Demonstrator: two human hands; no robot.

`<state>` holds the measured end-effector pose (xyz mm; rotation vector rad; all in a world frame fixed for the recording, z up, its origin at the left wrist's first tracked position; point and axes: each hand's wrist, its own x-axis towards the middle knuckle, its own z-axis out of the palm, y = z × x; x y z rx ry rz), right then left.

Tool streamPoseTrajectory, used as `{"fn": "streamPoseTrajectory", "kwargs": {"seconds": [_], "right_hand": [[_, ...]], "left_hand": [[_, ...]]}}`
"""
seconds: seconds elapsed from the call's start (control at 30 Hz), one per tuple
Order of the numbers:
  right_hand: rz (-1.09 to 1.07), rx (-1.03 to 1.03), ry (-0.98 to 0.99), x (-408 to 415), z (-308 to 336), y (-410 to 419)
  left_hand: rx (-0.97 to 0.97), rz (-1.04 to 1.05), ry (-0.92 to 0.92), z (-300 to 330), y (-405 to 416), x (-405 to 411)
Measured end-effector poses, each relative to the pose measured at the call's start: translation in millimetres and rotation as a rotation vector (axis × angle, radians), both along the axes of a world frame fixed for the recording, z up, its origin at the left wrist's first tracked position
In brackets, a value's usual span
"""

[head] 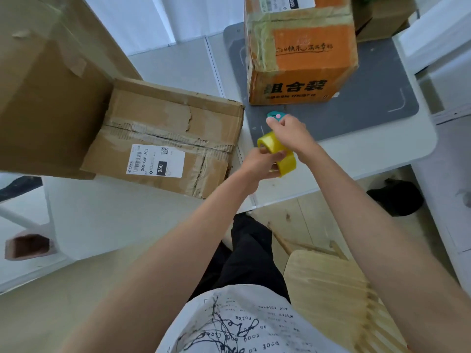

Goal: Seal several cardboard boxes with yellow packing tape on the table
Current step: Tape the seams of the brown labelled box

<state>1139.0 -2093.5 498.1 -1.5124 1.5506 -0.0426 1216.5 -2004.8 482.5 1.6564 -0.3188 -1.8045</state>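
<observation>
Fingers (276, 155) of the left hand (257, 164) curl around the yellow tape (279, 154), held above the table (369, 151) edge. The right hand (289, 132) is clenched on a teal cutter (274, 115) just above the roll. A brown box (163, 138) lies left; an orange box (303, 54) stands on the grey mat (369, 103) beyond.

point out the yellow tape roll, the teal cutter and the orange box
yellow tape roll (286, 159), head view, outer band
teal cutter (274, 115), head view, body above the right hand
orange box (313, 44), head view, top face
</observation>
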Motion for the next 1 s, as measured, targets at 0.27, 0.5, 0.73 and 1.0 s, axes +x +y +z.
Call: {"fn": "streamPoseTrajectory", "kwargs": {"seconds": [0.27, 0.5, 0.73, 1.0], "right_hand": [[-0.324, 0.100, -0.415, 37.6, 86.0, 7.2], [-0.219, 0.062, -0.643, 95.3, 146.9, 19.5], [-0.006, -0.052, -0.716, 130.3, 191.8, 30.5], [0.115, -0.068, -0.762, 153.6, 212.4, 36.3]], "left_hand": [[-0.314, -0.146, -0.221, 106.5, -17.5, 69.0], [-0.536, -0.068, -0.749, 179.6, -13.1, 151.8], [-0.659, -0.404, -0.996, 233.3, -10.4, 221.5], [-0.714, -0.441, -1.187, 266.1, -0.5, 253.5]]}}
